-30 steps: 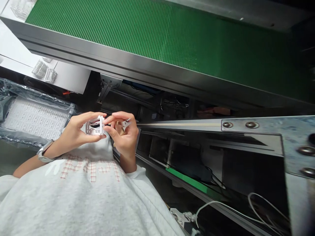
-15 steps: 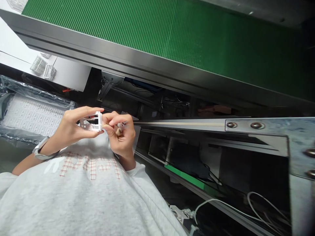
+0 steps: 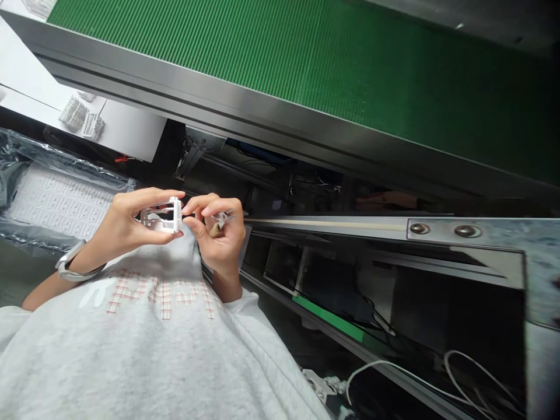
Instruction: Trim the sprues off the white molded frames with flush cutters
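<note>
My left hand (image 3: 120,224) grips a white plastic frame (image 3: 177,216) between thumb and fingers, with its open rectangular middle facing up. At the frame's right end is my right hand (image 3: 221,248), its thumb and forefinger tips close to the edge. Whether those tips touch the frame or pinch something tiny, I cannot tell. Small whitish plastic pieces (image 3: 223,218) sit in the curled fingers of the right hand, partly hidden by them. Both hands are in front of a grey shirt.
A green ribbed conveyor belt (image 3: 184,41) with a metal side rail runs across the top. On the left, a plastic-lined box (image 3: 56,204) holds rows of white parts. Bundled pale parts (image 3: 73,112) lie on a white table (image 3: 131,131). A metal bar (image 3: 341,224) extends rightward.
My right hand has shifted slightly right, and its thumb and forefinger have parted a little beside the frame. The left hand keeps its hold. The view has moved slightly.
</note>
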`<move>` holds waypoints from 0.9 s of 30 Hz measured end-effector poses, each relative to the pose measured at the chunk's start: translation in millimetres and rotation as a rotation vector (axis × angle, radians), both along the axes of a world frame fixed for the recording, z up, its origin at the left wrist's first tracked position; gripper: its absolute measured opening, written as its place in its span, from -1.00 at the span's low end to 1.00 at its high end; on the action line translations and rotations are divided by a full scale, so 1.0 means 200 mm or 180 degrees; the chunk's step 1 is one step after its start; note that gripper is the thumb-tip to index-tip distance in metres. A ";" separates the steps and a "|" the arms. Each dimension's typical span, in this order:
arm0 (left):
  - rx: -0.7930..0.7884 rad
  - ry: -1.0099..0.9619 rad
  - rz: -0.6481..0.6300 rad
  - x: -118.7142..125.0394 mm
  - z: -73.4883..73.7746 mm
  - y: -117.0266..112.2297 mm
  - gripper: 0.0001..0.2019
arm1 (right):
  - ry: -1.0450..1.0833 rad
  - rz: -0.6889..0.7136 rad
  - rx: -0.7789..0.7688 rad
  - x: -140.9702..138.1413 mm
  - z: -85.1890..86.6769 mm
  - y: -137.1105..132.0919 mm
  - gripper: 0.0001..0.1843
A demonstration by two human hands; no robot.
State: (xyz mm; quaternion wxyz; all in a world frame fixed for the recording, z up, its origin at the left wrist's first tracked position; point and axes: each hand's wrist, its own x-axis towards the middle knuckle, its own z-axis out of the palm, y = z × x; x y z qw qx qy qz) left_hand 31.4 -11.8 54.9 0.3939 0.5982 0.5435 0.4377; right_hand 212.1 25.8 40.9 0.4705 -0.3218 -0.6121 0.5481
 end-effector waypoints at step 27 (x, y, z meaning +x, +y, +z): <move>-0.0183 -0.0304 0.0245 0.07 -0.03 -0.05 -0.43 | 0.0520 -0.0165 -0.0119 0.03 0.03 -0.09 -0.76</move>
